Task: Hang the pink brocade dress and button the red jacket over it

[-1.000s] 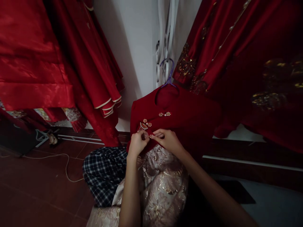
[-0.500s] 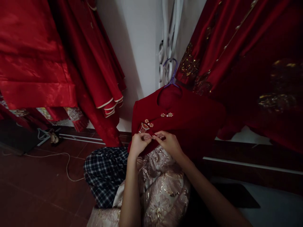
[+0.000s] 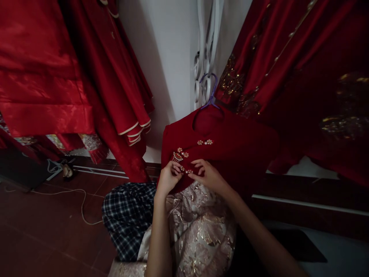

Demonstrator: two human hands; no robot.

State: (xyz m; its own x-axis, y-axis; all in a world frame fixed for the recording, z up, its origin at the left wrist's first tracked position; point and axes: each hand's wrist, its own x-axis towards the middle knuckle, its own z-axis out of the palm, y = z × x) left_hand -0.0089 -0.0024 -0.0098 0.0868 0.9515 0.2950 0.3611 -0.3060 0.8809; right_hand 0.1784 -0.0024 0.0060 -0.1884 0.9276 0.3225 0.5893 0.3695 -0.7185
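A red garment [image 3: 242,142] hangs from a purple hanger [image 3: 212,90], its lower front resting over my lap. A beaded flower fastener [image 3: 188,171] lies on its lower front, between my two hands. My left hand [image 3: 169,177] is at the fastener's left end, thumb and fingertips parted. On the other side, my right hand [image 3: 209,177] has its fingers spread, with the thumb close to the fastener's right end. Just above sit a flower ornament with a fan-shaped, fringed pendant [image 3: 177,156] and another beaded flower fastener [image 3: 205,142] below the neckline.
Shiny patterned fabric [image 3: 201,234] covers my lap beside dark plaid cloth [image 3: 127,215]. Red garments [image 3: 43,77] hang at left, and gold-decorated red ones [image 3: 276,50] at right. A white scrolled metal stand [image 3: 206,50] is behind the hanger. A pale cable [image 3: 83,204] crosses the tiled floor.
My fingers, closed together at the lower fastener before, have parted, and more of the fastener shows between my hands. My right hand has shifted slightly right. The view has shifted a little.
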